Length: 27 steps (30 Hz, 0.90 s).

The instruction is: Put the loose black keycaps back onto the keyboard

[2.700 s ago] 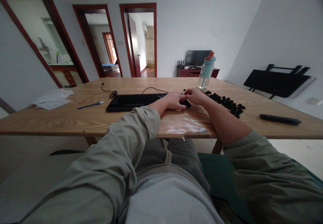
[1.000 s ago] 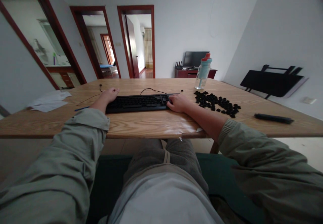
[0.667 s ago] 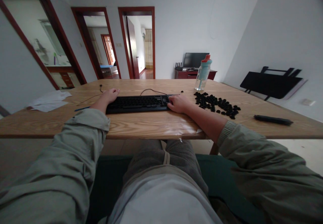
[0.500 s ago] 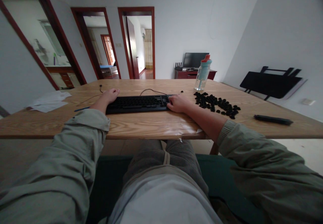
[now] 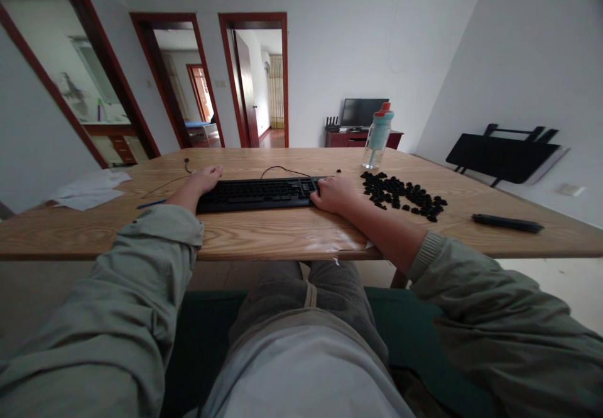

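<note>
A black keyboard [image 5: 259, 193] lies lengthwise before me on the wooden table, its keys up. My left hand [image 5: 206, 180] is at its left end, closed around the edge, with the fingertips pointing inward. Over the right end sits my right hand [image 5: 333, 193], fingers curled down on the keys and thumb near the front edge; its fingertips are partly hidden. To the right of that hand is a scattered heap of small black pieces [image 5: 400, 192], which look like keycaps. One small black piece [image 5: 338, 171] lies alone behind the keyboard.
A clear bottle with a red and teal top [image 5: 378, 136] stands behind the heap. A bundle of dark strips [image 5: 507, 223] lies at right. White paper [image 5: 92, 188], a blue pen-like stick [image 5: 151, 203] and a thin cable [image 5: 282, 168] are also on the table [image 5: 264, 236].
My right hand has shifted slightly at the keyboard's right end, its fingers bending differently. My left hand stays at the left end. The whole view has moved a little.
</note>
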Available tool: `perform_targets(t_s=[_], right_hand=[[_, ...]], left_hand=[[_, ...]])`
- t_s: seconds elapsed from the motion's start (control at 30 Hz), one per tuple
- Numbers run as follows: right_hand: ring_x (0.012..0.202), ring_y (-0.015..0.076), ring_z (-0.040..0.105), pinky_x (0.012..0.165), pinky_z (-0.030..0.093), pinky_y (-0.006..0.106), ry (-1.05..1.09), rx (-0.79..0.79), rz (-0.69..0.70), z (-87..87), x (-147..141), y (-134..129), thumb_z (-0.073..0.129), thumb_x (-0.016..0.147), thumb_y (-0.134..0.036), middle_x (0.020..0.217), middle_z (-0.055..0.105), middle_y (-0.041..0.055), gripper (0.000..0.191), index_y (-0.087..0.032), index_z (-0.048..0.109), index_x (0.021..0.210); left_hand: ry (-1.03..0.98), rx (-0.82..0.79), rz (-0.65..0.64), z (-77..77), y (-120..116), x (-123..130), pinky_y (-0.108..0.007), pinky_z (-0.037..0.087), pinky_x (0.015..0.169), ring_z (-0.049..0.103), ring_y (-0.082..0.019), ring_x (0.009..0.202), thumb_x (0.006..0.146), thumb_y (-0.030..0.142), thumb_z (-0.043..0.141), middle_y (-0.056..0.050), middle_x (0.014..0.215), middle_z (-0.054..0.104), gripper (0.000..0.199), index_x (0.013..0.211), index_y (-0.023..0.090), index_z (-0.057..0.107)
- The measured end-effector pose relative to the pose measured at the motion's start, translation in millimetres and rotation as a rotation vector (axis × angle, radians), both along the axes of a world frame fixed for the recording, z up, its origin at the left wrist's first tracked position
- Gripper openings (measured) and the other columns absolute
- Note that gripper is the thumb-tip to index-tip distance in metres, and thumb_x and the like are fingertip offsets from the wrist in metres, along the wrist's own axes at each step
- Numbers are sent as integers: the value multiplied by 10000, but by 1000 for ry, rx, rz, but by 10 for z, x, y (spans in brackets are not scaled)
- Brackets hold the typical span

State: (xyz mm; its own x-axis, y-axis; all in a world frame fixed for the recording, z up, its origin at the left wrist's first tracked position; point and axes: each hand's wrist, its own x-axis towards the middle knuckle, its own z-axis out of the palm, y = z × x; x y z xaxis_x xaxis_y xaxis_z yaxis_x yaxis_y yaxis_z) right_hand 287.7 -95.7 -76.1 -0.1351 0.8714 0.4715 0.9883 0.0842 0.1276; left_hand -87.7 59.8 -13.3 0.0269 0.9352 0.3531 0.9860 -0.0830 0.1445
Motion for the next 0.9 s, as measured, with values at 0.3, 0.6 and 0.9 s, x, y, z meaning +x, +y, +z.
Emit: perform_targets(t_s=[0.3,0.6,0.9], right_hand=[[859,296,660,745,460,361,47,-67,77,14,106,82,370,928,-501,967,711,185,537,-109,736,951],[865,325,660,729,468,387,68,15,-33,-29,120,56,296,940,-590,951,701,206,664,-101,746,933],[847,290,657,702,464,342,113,-82,-4,8,126,85,350,927,-560,935,707,183,590,-119,742,922]], left_hand=[[-20,-8,-9,8,-37,15,-391,407,1024,588,-302,1150,972,494,242,-141,1246,645,567,1124,151,666],[-53,-27,-17,35,-39,20,-363,411,1018,584,-288,1158,971,497,253,-122,1220,654,549,1119,160,659],[-35,-20,-23,29,-34,-24,-375,415,1006,593,-290,1131,982,483,260,-131,1190,665,538,1120,156,664]])
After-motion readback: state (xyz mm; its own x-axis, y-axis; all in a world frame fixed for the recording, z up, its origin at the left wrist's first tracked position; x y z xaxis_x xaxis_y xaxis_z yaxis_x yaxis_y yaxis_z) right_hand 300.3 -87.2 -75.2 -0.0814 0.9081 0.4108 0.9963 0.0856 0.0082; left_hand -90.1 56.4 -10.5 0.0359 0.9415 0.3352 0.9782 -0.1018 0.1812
